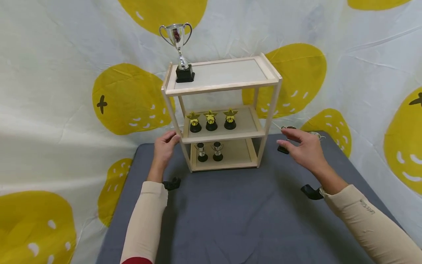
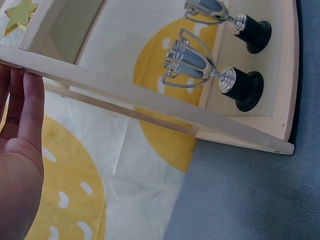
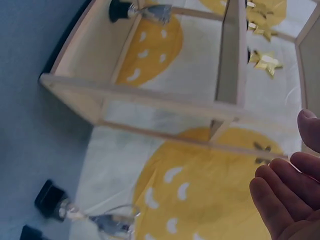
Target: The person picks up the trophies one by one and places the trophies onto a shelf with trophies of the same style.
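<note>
A three-tier wooden shelf (image 1: 221, 88) stands on the grey cloth. My left hand (image 1: 163, 148) touches its left post, fingers fairly straight against the wood in the left wrist view. My right hand (image 1: 304, 148) is held in the air right of the shelf, thumb apart from the fingers, holding nothing. A large silver trophy cup (image 1: 179, 47) stands on the top tier at the left. Gold star trophies (image 1: 211, 119) line the middle tier. Two small silver trophy cups (image 2: 192, 62) stand on the bottom tier at the left.
Behind my right hand, silver trophies with black bases (image 3: 50, 200) are on the cloth, partly hidden in the head view. A white curtain with yellow fruit prints (image 1: 132, 99) hangs behind and beside the grey-covered table (image 1: 227, 212).
</note>
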`<state>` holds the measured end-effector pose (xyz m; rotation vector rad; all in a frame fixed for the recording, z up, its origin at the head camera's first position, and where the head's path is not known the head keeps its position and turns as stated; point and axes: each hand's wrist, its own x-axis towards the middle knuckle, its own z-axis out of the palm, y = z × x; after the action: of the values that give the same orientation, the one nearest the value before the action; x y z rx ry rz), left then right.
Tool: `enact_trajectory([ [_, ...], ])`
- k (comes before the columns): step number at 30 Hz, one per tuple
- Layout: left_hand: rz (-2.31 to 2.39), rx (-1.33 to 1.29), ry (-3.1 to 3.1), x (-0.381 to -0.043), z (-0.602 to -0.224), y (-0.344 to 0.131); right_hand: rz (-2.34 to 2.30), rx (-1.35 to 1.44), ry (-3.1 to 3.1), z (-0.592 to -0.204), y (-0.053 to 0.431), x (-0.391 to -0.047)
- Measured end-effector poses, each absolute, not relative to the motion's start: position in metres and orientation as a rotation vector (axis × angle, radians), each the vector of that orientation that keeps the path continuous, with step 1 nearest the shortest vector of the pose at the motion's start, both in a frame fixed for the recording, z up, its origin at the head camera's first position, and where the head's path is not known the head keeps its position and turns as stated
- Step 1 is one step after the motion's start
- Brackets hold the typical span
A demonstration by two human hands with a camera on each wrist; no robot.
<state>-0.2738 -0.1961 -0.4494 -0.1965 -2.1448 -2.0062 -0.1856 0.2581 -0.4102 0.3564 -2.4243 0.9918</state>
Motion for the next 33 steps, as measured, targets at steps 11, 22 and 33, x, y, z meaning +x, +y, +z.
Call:
enact_trajectory([
  [11,-1.985,-0.252,-2.094,-0.274,-0.448,-0.2,0.938,0.098,-2.582,-0.424,0.297,-0.195],
  [22,-1.998,-0.243,-2.092,-0.274,-0.447,-0.196,0.947,-0.087,-2.694,-0.444,0.341,-0.211],
  [33,-1.983,-0.275,-2.101,-0.271,-0.451,-0.195,0.81,-0.196,-2.744,-0.459,0.378,-0.233],
])
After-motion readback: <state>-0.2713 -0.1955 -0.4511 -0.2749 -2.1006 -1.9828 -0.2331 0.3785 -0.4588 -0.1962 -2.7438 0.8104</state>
